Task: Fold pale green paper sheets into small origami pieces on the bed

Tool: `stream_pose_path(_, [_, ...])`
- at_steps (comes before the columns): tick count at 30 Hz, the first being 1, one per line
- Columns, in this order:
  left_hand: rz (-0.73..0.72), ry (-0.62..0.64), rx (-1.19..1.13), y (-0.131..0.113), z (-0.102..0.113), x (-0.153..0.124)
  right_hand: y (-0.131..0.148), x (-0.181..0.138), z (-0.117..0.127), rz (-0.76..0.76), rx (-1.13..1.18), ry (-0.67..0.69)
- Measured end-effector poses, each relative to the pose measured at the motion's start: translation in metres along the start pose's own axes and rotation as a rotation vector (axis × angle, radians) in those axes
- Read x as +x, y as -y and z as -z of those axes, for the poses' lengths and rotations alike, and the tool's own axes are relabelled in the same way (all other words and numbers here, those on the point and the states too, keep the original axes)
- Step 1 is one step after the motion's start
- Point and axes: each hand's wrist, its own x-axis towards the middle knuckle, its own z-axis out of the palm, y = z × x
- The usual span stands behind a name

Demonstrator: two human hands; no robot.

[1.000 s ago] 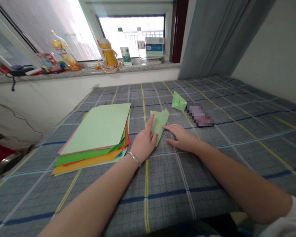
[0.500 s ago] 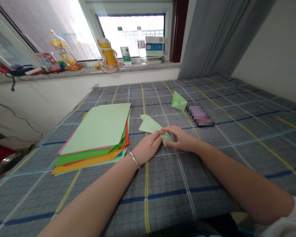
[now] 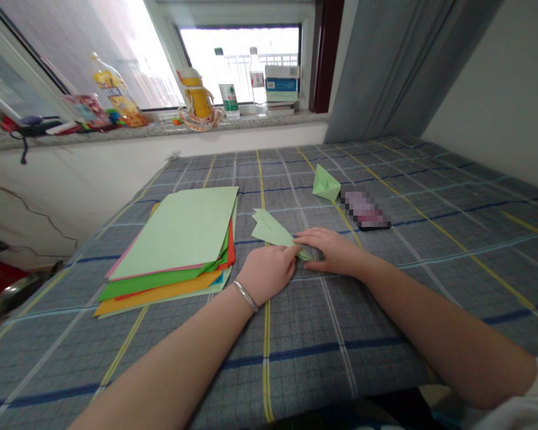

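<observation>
A folded piece of pale green paper [image 3: 271,229] lies on the checked cloth, its notched end pointing away to the left. My left hand [image 3: 271,272], with a silver bangle at the wrist, is closed on the paper's near edge, fingers curled and thumb pressed down. My right hand [image 3: 329,248] rests on the near right end of the same paper, fingers bent over it and thumb below. The hands partly hide that end. Farther back stands a green folded paper shape [image 3: 325,184].
Left of my hands lies a stack of coloured paper sheets [image 3: 179,233], pale green on top. A phone [image 3: 365,209] with a blurred screen lies to the right. Bottles, a yellow cup [image 3: 198,98] and boxes [image 3: 281,86] line the windowsill.
My left hand has turned and its fingers have curled in more at the paper's edge. The paper's near end now lies flatter. My right hand has barely shifted.
</observation>
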Motion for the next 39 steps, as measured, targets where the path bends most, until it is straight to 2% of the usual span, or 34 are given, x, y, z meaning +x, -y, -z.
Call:
stream_pose_path(6, [-0.107,-0.099,0.149,0.006,0.0,0.002,0.009,0.001,0.005,0.002,-0.044,-0.006])
stream_pose_path(10, [-0.155,-0.119,-0.027,0.02,-0.013,0.006,0.014,0.0,0.008,0.059,-0.066,-0.013])
stream_pose_path(12, [-0.189,-0.069,-0.142,0.026,-0.02,0.009,0.018,0.001,0.007,0.066,-0.119,-0.01])
stream_pose_path(16, [-0.15,0.045,-0.2,0.031,-0.029,0.012,0.027,0.004,0.003,-0.026,-0.221,-0.036])
stream_pose_path(21, [-0.073,0.094,-0.21,0.029,-0.032,0.014,0.033,0.007,-0.005,-0.159,-0.224,-0.046])
stream_pose_path(31, [-0.033,0.073,-0.133,0.029,-0.037,0.015,0.028,0.013,-0.006,-0.338,-0.211,0.011])
stream_pose_path(39, [-0.032,0.078,-0.093,0.03,-0.038,0.014,0.022,0.012,-0.002,-0.359,-0.174,0.016])
